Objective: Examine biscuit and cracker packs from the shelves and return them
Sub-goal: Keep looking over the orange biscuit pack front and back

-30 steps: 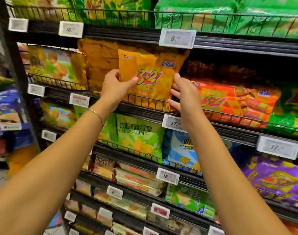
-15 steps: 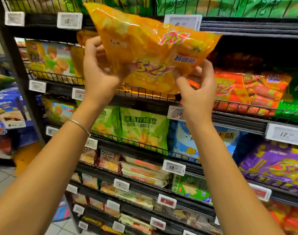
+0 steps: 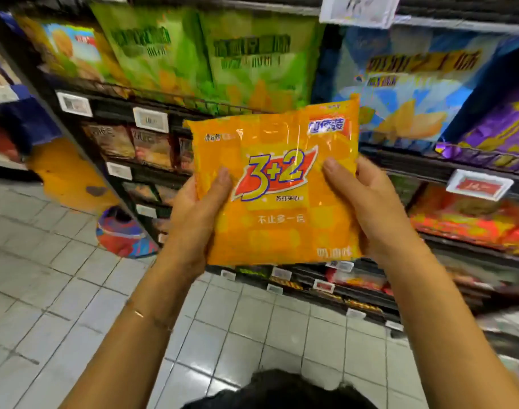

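An orange "3+2" cracker pack [image 3: 277, 231] is held in front of me, off the shelf, its printed front facing the camera. My left hand [image 3: 197, 214] grips its left edge, thumb on the front and fingers behind. My right hand [image 3: 367, 208] grips the right edge the same way. The pack hangs at about chest height over the tiled floor, in front of the lower shelves. Both forearms reach up from the bottom of the view.
Black wire shelves [image 3: 119, 104] run across the back with green packs [image 3: 252, 57], a blue pack [image 3: 400, 84], purple packs [image 3: 500, 134] and red-orange packs [image 3: 464, 219]. White price tags [image 3: 150, 119] line the shelf edges. Grey tiled floor [image 3: 60, 290] lies on the left.
The pack has come down from the upper shelf level to chest height and turned upright to face me. My view has tilted down to the lower shelves and floor.
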Demonstrator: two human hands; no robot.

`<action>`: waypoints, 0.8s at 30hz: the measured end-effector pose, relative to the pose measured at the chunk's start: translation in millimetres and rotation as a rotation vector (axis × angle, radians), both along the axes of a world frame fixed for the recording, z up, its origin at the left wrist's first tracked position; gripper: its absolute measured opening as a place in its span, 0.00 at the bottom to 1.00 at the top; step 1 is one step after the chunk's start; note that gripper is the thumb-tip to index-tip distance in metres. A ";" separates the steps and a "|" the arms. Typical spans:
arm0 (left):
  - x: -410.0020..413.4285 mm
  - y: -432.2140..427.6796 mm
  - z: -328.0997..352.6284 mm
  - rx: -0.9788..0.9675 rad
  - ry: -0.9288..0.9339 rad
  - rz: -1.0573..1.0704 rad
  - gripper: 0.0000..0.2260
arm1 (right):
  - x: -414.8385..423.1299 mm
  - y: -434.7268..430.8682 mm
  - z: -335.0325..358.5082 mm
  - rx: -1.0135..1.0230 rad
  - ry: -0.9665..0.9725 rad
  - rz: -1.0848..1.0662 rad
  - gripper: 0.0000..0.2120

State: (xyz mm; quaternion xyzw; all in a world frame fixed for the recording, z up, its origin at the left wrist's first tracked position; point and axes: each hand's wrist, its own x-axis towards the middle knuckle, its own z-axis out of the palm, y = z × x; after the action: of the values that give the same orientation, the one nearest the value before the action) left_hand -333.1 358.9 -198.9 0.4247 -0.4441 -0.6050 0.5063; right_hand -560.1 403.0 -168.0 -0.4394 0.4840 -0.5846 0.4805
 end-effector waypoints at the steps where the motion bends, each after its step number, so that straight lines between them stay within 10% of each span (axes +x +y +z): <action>1: 0.5 6.9 -7.9 0.043 -0.004 -0.004 0.29 | -2.0 5.8 -11.6 0.051 -0.010 0.003 0.17; 9: 0.1 50.7 -47.1 0.375 0.064 -0.032 0.23 | -20.5 46.5 -65.9 0.296 -0.096 -0.029 0.34; 14: 4.5 60.7 -62.9 0.506 0.081 -0.017 0.20 | -26.4 58.0 -78.9 0.369 0.040 -0.104 0.10; 24: 5.2 65.7 -77.1 0.482 -0.087 -0.004 0.18 | -28.4 73.3 -93.4 0.402 0.131 -0.215 0.07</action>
State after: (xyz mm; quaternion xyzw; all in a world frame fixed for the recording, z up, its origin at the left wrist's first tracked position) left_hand -327.8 424.5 -276.1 0.5579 -0.3091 -0.6759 0.3694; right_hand -588.5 476.2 -261.4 -0.3179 0.6646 -0.4946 0.4610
